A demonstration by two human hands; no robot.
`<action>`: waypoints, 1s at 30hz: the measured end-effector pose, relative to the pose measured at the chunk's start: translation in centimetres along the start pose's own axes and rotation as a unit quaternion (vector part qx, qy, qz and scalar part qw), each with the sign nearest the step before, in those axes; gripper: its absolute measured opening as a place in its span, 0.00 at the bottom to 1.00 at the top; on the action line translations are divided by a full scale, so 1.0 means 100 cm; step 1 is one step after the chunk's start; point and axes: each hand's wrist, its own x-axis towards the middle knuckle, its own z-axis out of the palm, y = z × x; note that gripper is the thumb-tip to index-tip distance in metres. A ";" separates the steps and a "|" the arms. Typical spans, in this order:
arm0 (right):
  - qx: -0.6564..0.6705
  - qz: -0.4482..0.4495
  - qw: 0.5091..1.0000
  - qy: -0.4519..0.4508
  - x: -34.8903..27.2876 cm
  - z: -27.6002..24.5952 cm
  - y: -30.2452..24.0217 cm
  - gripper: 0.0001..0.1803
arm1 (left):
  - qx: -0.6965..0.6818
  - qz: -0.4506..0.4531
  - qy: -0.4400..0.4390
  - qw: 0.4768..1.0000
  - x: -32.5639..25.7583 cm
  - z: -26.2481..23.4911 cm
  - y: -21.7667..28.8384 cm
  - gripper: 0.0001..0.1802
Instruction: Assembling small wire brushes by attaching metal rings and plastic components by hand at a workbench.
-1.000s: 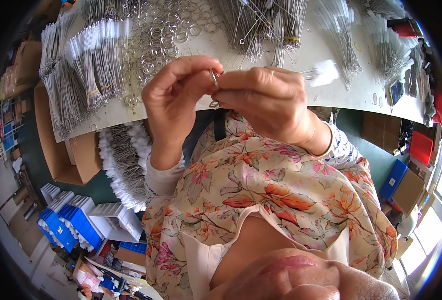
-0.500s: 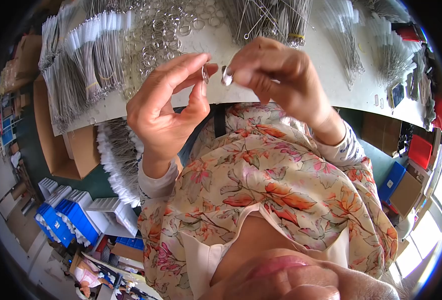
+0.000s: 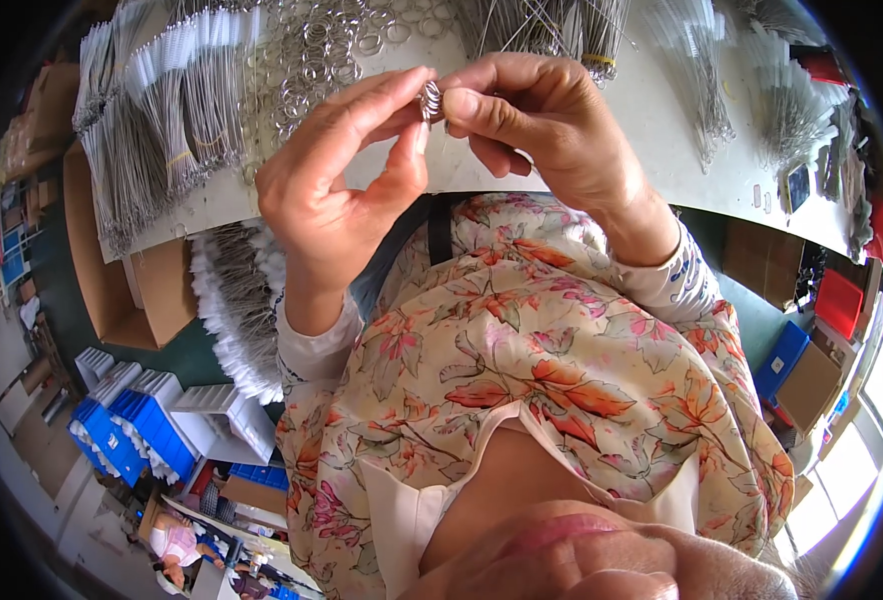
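Observation:
Above the near edge of the white table, my two hands meet around a small cluster of shiny metal rings (image 3: 432, 102). Thumb and fingertips of my left hand (image 3: 337, 190) pinch the cluster from the left. My right hand (image 3: 562, 130) is closed at its other side, the thumb and index finger pressed together against the rings; part of what it grips is hidden by the fingers. Loose metal rings (image 3: 307, 70) lie scattered on the table just beyond my left hand.
Bundles of thin wire brushes with white bristles (image 3: 197, 100) lie at the left; wire bundles (image 3: 552, 30) sit behind my right hand, more brushes (image 3: 787, 110) at the right. A cardboard box (image 3: 127, 290) and blue bins (image 3: 152, 435) stand lower left, a red bin (image 3: 839, 303) at right.
My right hand has moved left and my left hand slightly up, so the metal pieces they held apart now touch between the fingertips.

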 end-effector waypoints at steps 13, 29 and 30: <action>-0.011 -0.040 0.999 -0.007 -0.001 0.000 0.000 0.10 | -0.001 -0.008 -0.021 1.000 0.002 -0.003 0.001 0.17; -0.361 -0.198 0.910 0.044 0.021 -0.007 0.045 0.05 | 0.005 -0.215 -0.162 0.963 0.029 -0.043 -0.036 0.15; -0.476 -0.291 0.829 0.042 0.029 -0.008 0.063 0.06 | 0.052 -0.255 -0.136 0.956 0.037 -0.057 -0.062 0.16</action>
